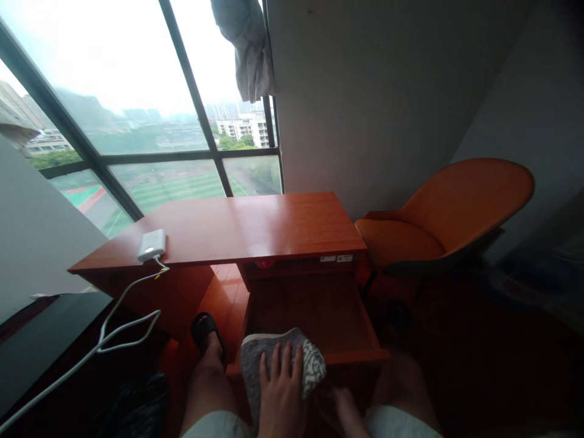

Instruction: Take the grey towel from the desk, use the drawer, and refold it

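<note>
Cloth [255, 365], gray with a patterned light corner, at front edge of pulled-out drawer [305, 310], toward drawer's front left corner, covering part of that edge. Left hand [281, 389] lies over cloth, back of hand up, fingers extended and slightly spread; thumb hidden, can't tell if it grips. Right hand [347, 410] blurred, just below drawer's front edge, right of cloth and apart from it; can't tell if clenched or released. Drawer sits under right half of desk [237, 228]. White device [152, 243] on desktop at front edge, toward front left corner; white cable [130, 289] drops from it past that edge. Two labels [336, 258] under desktop near front right corner. Orange chair [460, 213] beside desk's right edge. Black slipper [199, 330] on a foot left of drawer.
</note>
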A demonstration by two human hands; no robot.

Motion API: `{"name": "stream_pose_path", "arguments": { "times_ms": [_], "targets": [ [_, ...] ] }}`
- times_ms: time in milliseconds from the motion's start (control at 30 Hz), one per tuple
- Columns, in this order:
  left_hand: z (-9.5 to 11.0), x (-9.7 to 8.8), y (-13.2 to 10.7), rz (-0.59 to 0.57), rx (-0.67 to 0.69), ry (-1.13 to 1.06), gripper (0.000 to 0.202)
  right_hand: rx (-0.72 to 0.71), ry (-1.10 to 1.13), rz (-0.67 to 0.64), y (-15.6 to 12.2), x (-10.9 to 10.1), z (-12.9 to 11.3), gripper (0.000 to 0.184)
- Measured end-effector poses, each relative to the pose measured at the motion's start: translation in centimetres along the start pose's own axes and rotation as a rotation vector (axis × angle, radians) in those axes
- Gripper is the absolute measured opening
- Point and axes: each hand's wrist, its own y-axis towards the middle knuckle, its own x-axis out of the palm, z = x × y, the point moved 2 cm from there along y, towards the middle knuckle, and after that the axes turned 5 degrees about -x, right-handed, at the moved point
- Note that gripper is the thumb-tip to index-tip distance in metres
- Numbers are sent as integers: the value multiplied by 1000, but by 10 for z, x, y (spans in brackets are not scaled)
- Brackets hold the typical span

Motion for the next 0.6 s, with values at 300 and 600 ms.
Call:
{"name": "stream_pose_path", "arguments": {
  "times_ms": [300,600],
  "targets": [
    [68,-10,20,-285,211,-270,77,-851,-895,64,-50,-42,-98,33],
    [14,-53,43,-378,337,-738,59,-1306,-1662,-239,-43,0,-107,84]
  ]
}}
